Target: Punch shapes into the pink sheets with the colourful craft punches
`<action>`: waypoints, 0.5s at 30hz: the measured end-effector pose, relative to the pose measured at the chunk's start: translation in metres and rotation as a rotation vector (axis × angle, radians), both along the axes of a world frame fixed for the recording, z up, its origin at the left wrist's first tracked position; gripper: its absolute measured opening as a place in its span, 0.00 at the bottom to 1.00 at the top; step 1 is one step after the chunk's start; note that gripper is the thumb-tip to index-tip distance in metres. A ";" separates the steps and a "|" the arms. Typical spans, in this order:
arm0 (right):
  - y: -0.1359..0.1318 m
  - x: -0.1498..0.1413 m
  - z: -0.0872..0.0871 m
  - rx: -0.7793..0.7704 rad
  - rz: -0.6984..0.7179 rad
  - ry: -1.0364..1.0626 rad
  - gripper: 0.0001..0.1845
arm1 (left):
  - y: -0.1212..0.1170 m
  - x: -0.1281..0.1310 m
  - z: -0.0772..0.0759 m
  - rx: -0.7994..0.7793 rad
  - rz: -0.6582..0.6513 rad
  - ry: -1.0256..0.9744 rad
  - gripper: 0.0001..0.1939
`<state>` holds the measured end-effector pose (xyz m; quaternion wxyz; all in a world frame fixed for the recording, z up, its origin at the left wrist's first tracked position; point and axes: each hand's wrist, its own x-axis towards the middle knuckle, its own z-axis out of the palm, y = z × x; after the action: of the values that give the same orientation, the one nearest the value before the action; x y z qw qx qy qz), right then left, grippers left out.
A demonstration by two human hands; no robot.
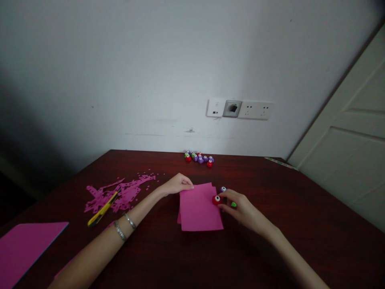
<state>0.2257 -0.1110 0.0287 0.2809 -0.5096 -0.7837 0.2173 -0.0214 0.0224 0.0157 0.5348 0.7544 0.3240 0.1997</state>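
Observation:
My left hand (177, 184) pinches the far left corner of the pink paper sheets (200, 210), which lie slightly fanned on the table. Between the thumb and fingers of my right hand (242, 205) is a small red craft punch (216, 200) with a white-and-black top, at the right edge of the paper. Whether the paper is inside its slot, I cannot tell. Just beyond my right fingers stands a purple craft punch (223, 189). Part of a green craft punch (234, 204) shows by my right hand, the rest hidden.
Several red, purple and green punches (200, 159) cluster near the wall. To the left, a yellow utility knife (104, 208) rests by pink paper scraps (129, 192). A large pink sheet (30, 245) lies at the near left. Wall sockets (255, 110) are above the dark table (261, 176).

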 end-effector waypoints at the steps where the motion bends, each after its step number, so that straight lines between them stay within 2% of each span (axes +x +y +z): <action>1: 0.000 0.000 0.000 0.002 -0.003 -0.003 0.11 | 0.000 0.000 0.000 0.001 0.000 0.001 0.13; 15: -0.002 0.000 0.005 -0.008 -0.013 -0.011 0.10 | 0.006 -0.003 -0.001 0.023 -0.007 0.002 0.13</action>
<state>0.2252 -0.1128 0.0337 0.2756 -0.5169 -0.7812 0.2159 -0.0240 0.0281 0.0146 0.5265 0.7619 0.3195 0.2008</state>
